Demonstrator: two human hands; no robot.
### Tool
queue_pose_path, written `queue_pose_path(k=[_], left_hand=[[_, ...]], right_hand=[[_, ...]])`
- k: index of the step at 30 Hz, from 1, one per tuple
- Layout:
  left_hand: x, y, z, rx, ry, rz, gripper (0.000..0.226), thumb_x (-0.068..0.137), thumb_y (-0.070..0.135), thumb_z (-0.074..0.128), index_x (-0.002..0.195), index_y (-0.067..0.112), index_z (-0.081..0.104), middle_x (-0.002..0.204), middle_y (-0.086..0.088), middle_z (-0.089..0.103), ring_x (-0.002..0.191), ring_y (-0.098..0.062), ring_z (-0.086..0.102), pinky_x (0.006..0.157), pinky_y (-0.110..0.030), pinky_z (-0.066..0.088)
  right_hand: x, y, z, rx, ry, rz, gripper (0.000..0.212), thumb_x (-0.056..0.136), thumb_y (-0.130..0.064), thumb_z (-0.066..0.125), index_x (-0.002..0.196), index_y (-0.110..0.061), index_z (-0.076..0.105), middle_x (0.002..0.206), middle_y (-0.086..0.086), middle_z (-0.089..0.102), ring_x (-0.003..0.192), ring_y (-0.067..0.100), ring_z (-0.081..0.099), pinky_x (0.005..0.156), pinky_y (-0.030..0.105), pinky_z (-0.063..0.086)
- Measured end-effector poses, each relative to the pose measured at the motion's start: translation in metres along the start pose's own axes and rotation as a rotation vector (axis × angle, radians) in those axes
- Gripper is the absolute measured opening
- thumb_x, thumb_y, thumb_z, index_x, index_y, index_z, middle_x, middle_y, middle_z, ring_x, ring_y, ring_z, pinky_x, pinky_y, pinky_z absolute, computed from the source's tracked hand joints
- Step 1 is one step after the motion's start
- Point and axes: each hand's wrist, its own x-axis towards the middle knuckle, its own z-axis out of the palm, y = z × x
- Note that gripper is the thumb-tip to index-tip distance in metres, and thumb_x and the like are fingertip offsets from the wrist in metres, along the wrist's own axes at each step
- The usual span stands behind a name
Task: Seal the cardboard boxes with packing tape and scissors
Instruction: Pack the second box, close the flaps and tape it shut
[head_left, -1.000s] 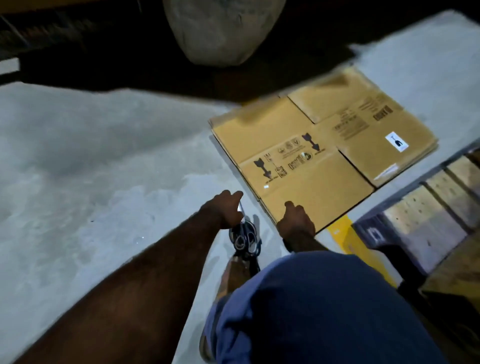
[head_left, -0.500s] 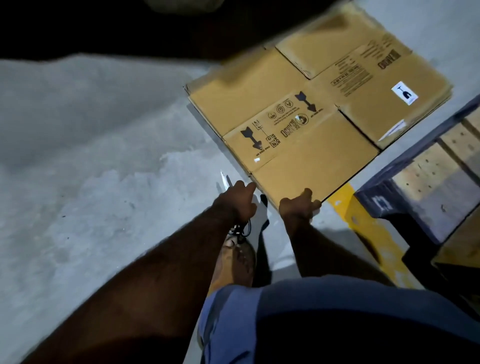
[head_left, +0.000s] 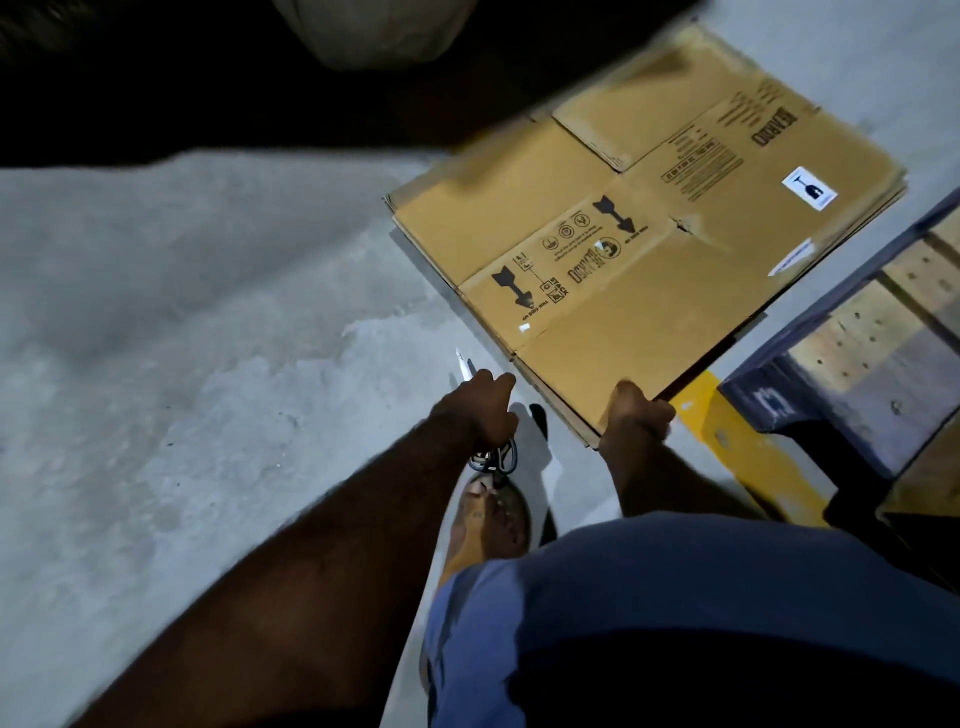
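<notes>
A stack of flattened brown cardboard boxes (head_left: 649, 249) lies on the concrete floor, printed with arrows and a white label. My right hand (head_left: 636, 410) grips the near corner of the top sheet, thumb on top. My left hand (head_left: 480, 405) holds a pair of scissors (head_left: 493, 457): the dark handle loops hang below my fist and the pale blade tip sticks out above it. No packing tape is visible.
A dark blue wooden pallet (head_left: 852, 364) stands at the right, beside a yellow floor line (head_left: 748, 452). A large pale sack (head_left: 374, 31) sits in the dark at the top. My foot (head_left: 488, 519) and blue-clad knee (head_left: 675, 613) fill the bottom.
The view tilted and the boxes shifted in frame. My left hand turned the scissors so the blade tip shows above my fist. My right hand kept its hold on the cardboard corner.
</notes>
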Motion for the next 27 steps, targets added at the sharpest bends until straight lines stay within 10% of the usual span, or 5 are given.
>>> queue_pose_path(k=[4,13,18,27], left_hand=[[-0.004,0.004,0.005,0.006,-0.013,0.005,0.051,0.097,0.031,0.053,0.142,0.010,0.045,0.131,-0.017,0.048,0.120,-0.036,0.054,0.098,-0.048,0.050],[-0.005,0.008,0.015,0.044,-0.048,0.023,0.043,0.099,0.031,0.052,0.135,0.007,0.051,0.129,-0.016,0.048,0.117,-0.033,0.056,0.097,-0.044,0.049],[-0.006,0.012,0.017,0.056,-0.034,0.029,0.039,0.097,0.031,0.054,0.127,0.006,0.055,0.121,-0.015,0.049,0.112,-0.033,0.056,0.093,-0.042,0.051],[-0.029,0.033,-0.021,0.098,0.005,0.051,0.044,0.099,0.036,0.055,0.136,0.011,0.054,0.136,-0.014,0.047,0.124,-0.031,0.052,0.101,-0.042,0.048]], right_hand=[[0.024,0.014,0.003,0.050,-0.125,0.016,0.091,0.064,-0.071,0.072,0.137,-0.019,0.058,0.138,0.005,0.061,0.125,0.035,0.058,0.107,0.051,0.047],[0.034,0.029,-0.011,0.102,-0.364,0.156,0.085,0.073,-0.074,0.069,0.137,-0.021,0.055,0.140,0.009,0.059,0.127,0.040,0.056,0.105,0.061,0.046],[-0.005,0.002,-0.017,0.050,-0.359,0.089,0.051,0.100,-0.044,0.056,0.138,-0.010,0.055,0.144,0.010,0.057,0.133,0.031,0.055,0.097,0.035,0.048],[-0.044,-0.047,-0.023,-0.052,-0.216,0.001,0.046,0.087,-0.031,0.078,0.117,0.001,0.065,0.110,0.004,0.065,0.092,0.022,0.059,0.077,0.033,0.053]])
